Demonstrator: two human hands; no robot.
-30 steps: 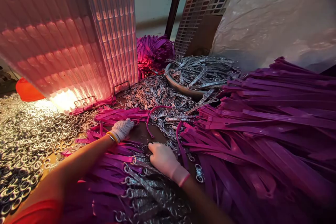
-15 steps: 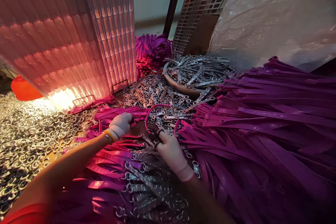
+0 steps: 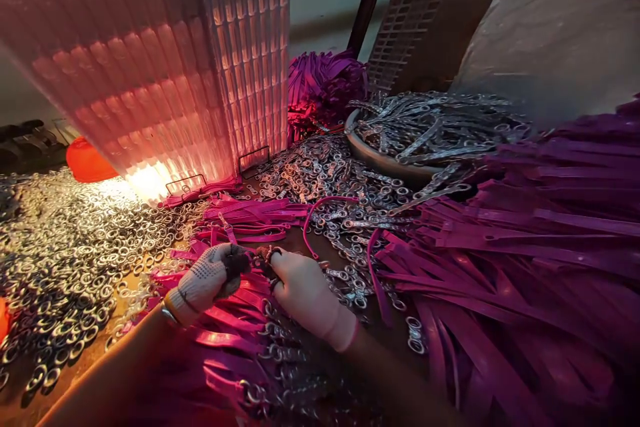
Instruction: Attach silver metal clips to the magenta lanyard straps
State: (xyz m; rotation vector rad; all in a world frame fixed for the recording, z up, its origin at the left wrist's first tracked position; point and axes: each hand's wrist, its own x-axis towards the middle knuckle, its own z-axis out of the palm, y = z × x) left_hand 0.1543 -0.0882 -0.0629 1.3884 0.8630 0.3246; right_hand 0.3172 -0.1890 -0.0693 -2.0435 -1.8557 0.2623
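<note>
My left hand (image 3: 213, 277), in a dotted white glove with blackened fingertips, is closed in a pinch. A narrow pink strap (image 3: 228, 229) sticks up from behind its fingers. Almost touching it, my right hand (image 3: 307, 290) in a plain pale glove is also closed, its dark fingertips pressed together. What lies between the two sets of fingertips is too dark and small to make out. Under and before the hands lie pink straps (image 3: 230, 313) whose right ends carry metal rings (image 3: 273, 330). More pink straps (image 3: 260, 210) lie just beyond the hands.
Loose metal rings (image 3: 75, 260) cover the left side. Metal link pieces (image 3: 300, 170) lie behind, beside a round basin (image 3: 370, 150) heaped with metal strips. Purple straps (image 3: 500, 260) pile up at right. Ribbed translucent panels (image 3: 150, 67) stand at back left, with a bright light behind.
My left hand has come back from the far pink straps and met my right hand's fingertips. The view has shifted left, so the surroundings appear further right.
</note>
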